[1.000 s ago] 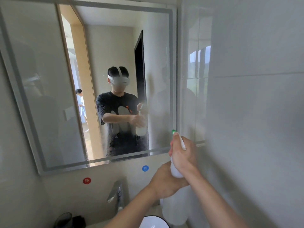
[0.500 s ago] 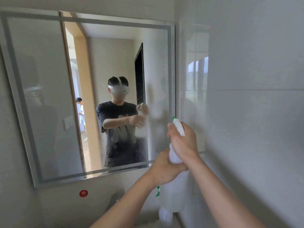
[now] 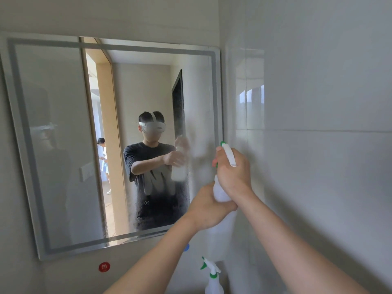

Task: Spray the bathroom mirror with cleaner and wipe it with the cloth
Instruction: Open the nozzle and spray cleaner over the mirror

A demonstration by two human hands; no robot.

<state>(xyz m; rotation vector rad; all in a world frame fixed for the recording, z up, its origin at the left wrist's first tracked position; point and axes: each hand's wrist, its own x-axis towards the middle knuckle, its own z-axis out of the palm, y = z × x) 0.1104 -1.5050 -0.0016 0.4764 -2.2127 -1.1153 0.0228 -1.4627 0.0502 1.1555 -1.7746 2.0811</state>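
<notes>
The right hand (image 3: 233,172) covers the trigger of the spray bottle (image 3: 220,193) and the left hand (image 3: 209,206) covers its middle. A second spray bottle (image 3: 213,280) is cut off by the bottom edge. The left forearm hides most of a blue sticker (image 3: 186,248). The red sticker (image 3: 104,267) bears a mark too small to read.

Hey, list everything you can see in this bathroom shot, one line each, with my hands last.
Mirror: one, grey-edged, on the wall ahead, misted on its right part.
Held bottle: one, white with green nozzle, before the mirror's right edge.
Second bottle: one, white with green trigger, bottom of view.
Red sticker: one, on the wall under the mirror.
Blue sticker: one, under the mirror, mostly hidden by the left arm.
Tiled wall: one, pale grey, right.
Left hand: grips the held bottle's body.
Right hand: grips its head.
</notes>
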